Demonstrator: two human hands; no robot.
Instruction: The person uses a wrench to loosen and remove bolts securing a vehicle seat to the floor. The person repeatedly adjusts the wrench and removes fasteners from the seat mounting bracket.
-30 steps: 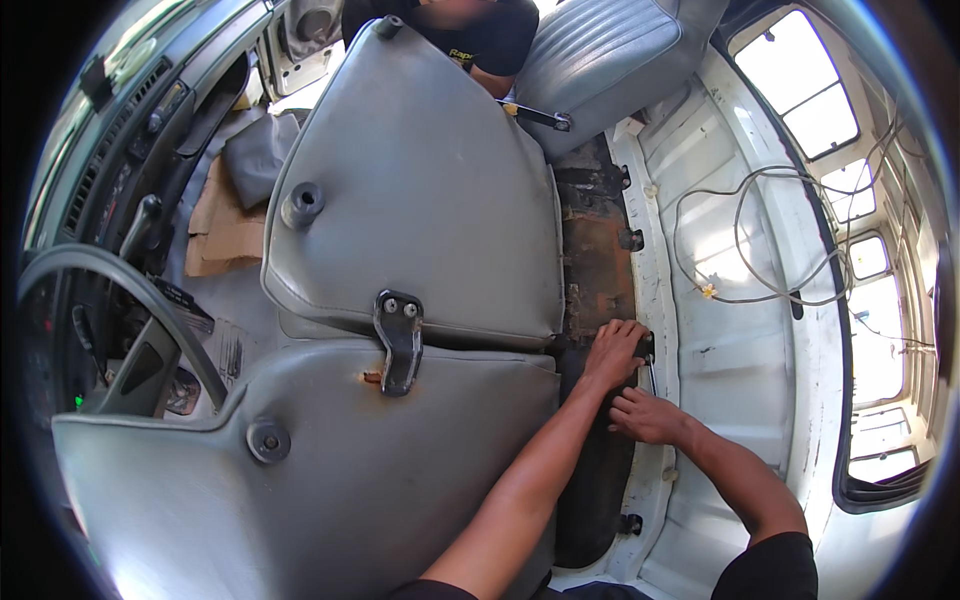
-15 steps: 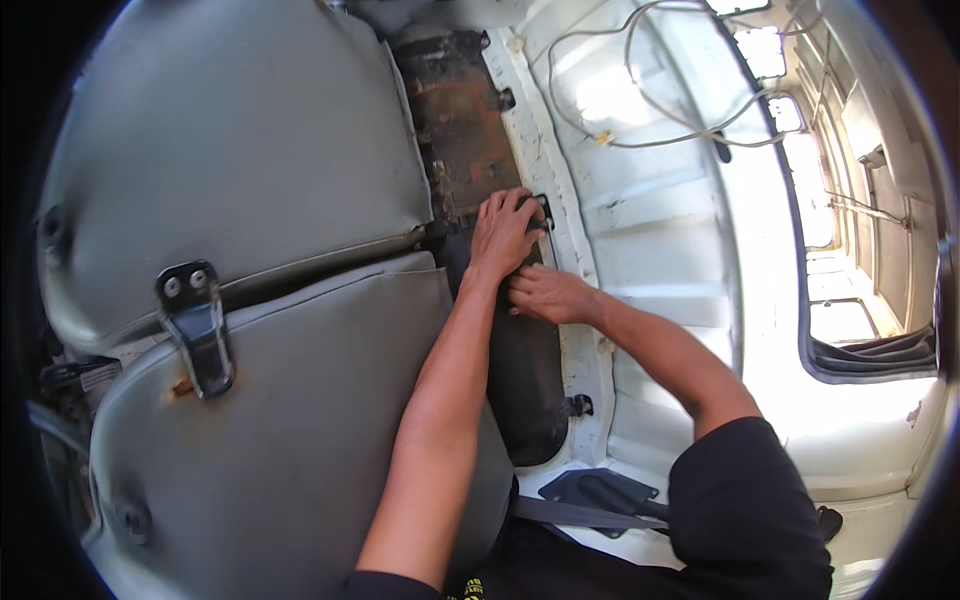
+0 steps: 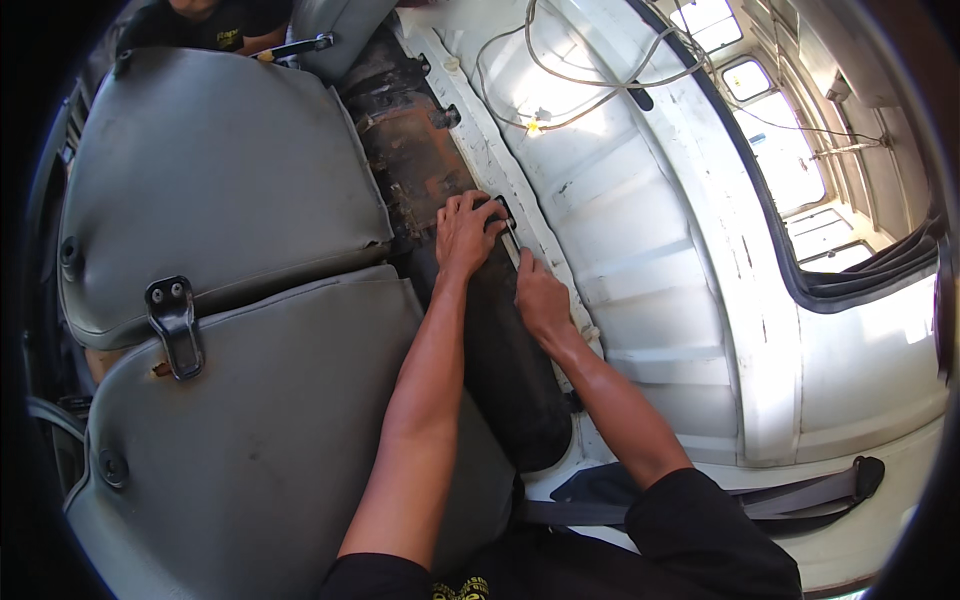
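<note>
Working at black bracket [image 3: 504, 206] on white ledge [image 3: 477, 147], beside dark panel [image 3: 500, 380]. Left hand [image 3: 466, 235]: fingers bent over bracket; whether pinching, cannot tell. Right hand [image 3: 543, 302]: fingers mostly curled, index reaching toward thin shiny shaft [image 3: 514, 238], perhaps tool; grip hidden. Good handling: left fingers steadying shaft's upper end against bracket, right pressing evenly, knuckles clear of ledge.

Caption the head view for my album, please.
Left hand at a black bracket, right hand close by, beside grey seats.
</note>
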